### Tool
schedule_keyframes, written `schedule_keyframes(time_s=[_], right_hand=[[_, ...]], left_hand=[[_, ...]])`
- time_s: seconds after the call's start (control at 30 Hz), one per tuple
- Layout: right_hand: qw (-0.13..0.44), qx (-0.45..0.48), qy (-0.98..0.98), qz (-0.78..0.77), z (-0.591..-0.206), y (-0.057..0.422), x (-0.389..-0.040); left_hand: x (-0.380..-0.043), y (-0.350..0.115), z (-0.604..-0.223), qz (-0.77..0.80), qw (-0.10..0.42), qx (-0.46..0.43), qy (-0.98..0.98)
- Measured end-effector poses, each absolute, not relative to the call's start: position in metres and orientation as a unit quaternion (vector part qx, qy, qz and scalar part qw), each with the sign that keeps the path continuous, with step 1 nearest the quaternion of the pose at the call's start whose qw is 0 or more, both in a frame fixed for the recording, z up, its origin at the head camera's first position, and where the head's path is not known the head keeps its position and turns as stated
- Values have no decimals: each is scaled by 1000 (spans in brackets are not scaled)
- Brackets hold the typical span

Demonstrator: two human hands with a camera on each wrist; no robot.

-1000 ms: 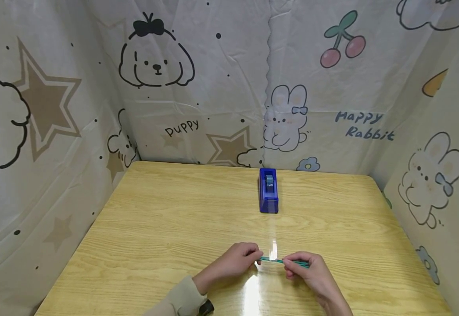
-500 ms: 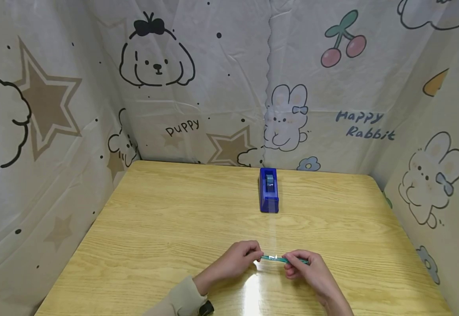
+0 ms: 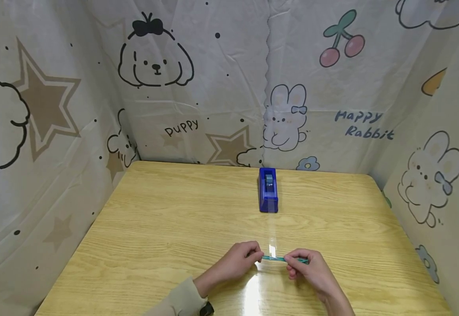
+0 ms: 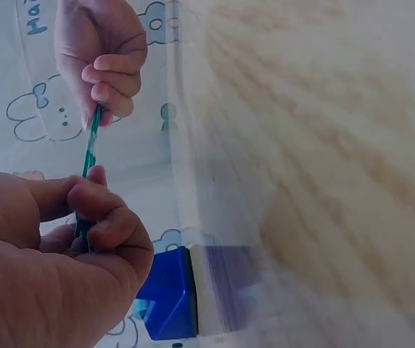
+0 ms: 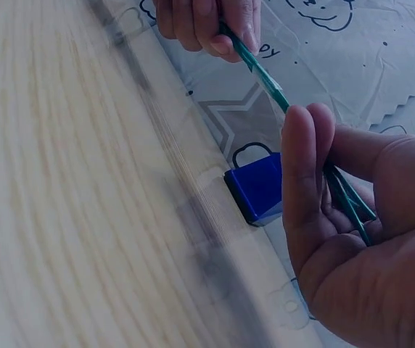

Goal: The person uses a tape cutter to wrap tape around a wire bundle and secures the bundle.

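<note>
My left hand [image 3: 243, 258] pinches one end of a bundle of thin green strands [image 3: 275, 258] between thumb and curled fingers. The other end is pinched by my right hand [image 3: 307, 268], and loose strands [image 5: 350, 205] spread behind its fingertips in the right wrist view. Between the hands the bundle stretches straight, low over the table. A clear strip of tape [image 3: 272, 239] runs from the blue tape dispenser [image 3: 268, 205] to the middle of the bundle and glints where it meets the strands. In the left wrist view the strands [image 4: 89, 156] cross the gap between both hands.
The dispenser stands near the back edge of the wood-grain table [image 3: 182, 210], with a tape roll [image 3: 269, 180] inside it. Light curtains [image 3: 213, 101] printed with cartoons hang behind and at both sides. A pale sleeve [image 3: 184, 298] covers the left forearm.
Both hands stay nearly in place while the right fingers shift slightly on the bundle. The shiny patch of tape lay flat along the strands half a second ago and now rises toward the dispenser.
</note>
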State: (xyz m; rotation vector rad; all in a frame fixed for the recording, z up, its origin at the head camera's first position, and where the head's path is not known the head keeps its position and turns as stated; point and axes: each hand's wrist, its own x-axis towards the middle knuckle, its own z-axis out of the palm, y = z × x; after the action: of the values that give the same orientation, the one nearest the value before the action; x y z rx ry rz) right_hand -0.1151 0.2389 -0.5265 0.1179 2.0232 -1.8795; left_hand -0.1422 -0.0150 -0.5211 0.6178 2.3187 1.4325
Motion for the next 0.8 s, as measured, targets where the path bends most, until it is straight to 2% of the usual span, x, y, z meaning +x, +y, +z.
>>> schedule_keyframes(time_s=[0.47, 0.8], right_hand=[[170, 28, 720, -673, -531, 240, -116], [176, 37, 717, -673, -529, 239, -118]], left_hand=[[-153, -23, -523, 508, 230, 187, 808], [-152, -19, -523, 498, 184, 206, 822]])
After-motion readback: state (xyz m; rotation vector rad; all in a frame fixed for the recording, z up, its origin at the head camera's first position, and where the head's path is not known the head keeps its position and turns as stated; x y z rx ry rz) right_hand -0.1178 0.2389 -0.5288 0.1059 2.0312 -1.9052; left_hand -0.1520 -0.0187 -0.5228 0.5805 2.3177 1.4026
